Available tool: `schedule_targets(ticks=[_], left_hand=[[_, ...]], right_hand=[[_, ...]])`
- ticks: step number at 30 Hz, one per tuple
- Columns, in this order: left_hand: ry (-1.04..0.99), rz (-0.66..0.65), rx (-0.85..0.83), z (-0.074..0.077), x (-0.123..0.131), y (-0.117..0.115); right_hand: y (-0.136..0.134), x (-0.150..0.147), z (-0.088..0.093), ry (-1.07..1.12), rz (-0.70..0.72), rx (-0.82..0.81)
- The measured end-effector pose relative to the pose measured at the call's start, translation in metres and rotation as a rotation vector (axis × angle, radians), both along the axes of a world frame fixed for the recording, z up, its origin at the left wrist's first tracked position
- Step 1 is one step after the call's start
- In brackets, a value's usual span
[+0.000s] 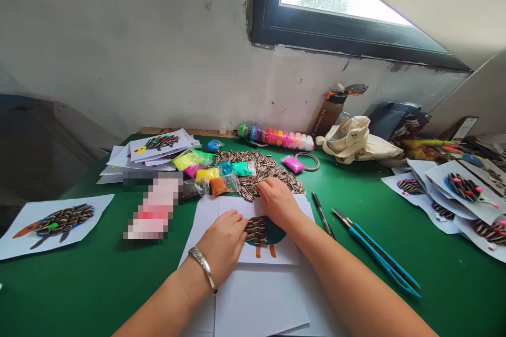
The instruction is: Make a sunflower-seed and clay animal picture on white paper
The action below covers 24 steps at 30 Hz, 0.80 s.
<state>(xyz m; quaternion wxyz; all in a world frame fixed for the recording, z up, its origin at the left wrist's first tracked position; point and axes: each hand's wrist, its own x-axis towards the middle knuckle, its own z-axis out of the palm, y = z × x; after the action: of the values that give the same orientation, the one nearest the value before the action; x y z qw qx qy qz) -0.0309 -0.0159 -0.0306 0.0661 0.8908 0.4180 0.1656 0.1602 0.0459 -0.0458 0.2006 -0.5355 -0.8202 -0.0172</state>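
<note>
A white sheet [290, 259] bears a picture with a dark teal body [275, 233], two orange legs [258, 251] and rows of striped sunflower seeds [256, 230] over its left part. My left hand [224, 242], with a silver bangle on the wrist, lies on the sheet, its fingers beside the seed rows. Beyond the picture, my right hand [279, 202] is at the near edge of a pile of loose sunflower seeds [272, 168]. Its fingers are curled together, and whatever they pinch is hidden. More white paper [261, 300] lies under the sheet.
Bagged coloured clay [221, 186] lies left of the pile. Right of the sheet are a black pen [322, 213] and blue-handled tweezers [379, 253]. Finished seed pictures [158, 143] stack at both sides. A bottle [330, 110] and cloth bag [351, 139] stand by the wall.
</note>
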Motion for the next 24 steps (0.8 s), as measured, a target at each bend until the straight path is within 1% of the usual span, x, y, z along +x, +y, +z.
schedule_targets(ticks=[3, 6, 11, 15, 18, 22, 24], left_hand=[[-0.001, 0.000, 0.008, 0.000, 0.000, 0.000], [-0.007, 0.003, 0.020, 0.000, 0.000, 0.001], [0.011, -0.004, 0.023, 0.002, 0.000, 0.001], [0.031, 0.004, 0.029, 0.002, 0.001, 0.000], [0.028, 0.006, 0.029, 0.002, 0.001, 0.000], [0.025, 0.003, 0.014, 0.004, 0.002, -0.002], [0.020, 0.003, 0.010, 0.004, 0.002, -0.002]], right_hand=[[-0.006, 0.002, 0.006, 0.054, -0.008, 0.008], [-0.014, 0.005, 0.013, 0.223, 0.000, -0.030], [-0.034, 0.010, 0.025, 0.529, -0.005, -0.227], [-0.051, 0.014, 0.029, 0.743, -0.052, -0.363], [-0.057, 0.016, 0.027, 0.787, -0.066, -0.412], [-0.055, 0.019, 0.021, 0.832, -0.079, -0.466], [-0.054, 0.019, 0.020, 0.837, -0.079, -0.462]])
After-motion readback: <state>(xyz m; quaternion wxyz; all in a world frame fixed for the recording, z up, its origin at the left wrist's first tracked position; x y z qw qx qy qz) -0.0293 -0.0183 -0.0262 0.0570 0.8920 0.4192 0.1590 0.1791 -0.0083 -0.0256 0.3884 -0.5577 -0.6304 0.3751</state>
